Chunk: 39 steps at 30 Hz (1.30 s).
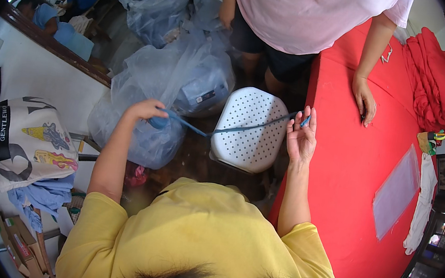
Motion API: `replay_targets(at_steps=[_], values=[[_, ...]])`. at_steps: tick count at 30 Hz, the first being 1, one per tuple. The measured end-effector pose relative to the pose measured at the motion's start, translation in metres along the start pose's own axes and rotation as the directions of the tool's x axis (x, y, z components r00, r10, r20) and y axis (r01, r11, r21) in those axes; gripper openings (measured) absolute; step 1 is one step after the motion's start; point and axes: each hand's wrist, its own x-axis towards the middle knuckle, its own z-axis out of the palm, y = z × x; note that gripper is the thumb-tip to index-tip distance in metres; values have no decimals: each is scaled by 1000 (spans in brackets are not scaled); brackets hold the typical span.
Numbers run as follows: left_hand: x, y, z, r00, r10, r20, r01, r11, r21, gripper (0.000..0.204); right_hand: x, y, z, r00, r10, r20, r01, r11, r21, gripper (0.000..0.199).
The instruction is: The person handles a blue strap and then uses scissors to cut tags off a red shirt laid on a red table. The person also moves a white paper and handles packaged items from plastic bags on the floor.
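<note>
— Near left we see a printed canvas tote bag [24, 140]. What are our hands doing?

— Our left hand [147, 110] is closed around a blue strap [234, 128]; our right hand [301, 136] pinches its other end, stretching it over the white perforated stool [250, 136]. Farther off, crinkly clear plastic bags [186, 75].

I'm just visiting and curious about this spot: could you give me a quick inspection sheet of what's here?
Surface: red table, mostly bare.
Job's things: blue strap stretched between both hands.
Clutter: clear plastic sleeve, white cloth, folded red fabric.
Hands: left hand grips one strap end; right hand pinches the other.
Cables: nothing seen.
Surroundings: white perforated stool, plastic bags, printed tote bag, another person's hand on the table.
</note>
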Motion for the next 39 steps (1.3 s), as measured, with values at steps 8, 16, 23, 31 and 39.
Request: replay_targets(at_steps=[8,16,23,31,39], values=[[-29,-7,-41,788,106,-607,-380,859,-343,30,5,6,-4,994,109,5,-108,990,-92,15],[-39,95,33,870,467,-157,-493,836,-242,25,-13,30,15,962,256,93,-66,550,-832,24],[-45,169,167,741,651,-164,-644,758,104,22,-39,43,34,613,788,66,-217,248,-944,50],[-43,151,216,789,614,-27,-572,750,334,31,-31,39,13,555,824,-114,170,-246,-954,39],[-66,167,208,612,738,-284,-705,672,225,48,-24,17,22,482,874,-62,-62,-36,-997,34]])
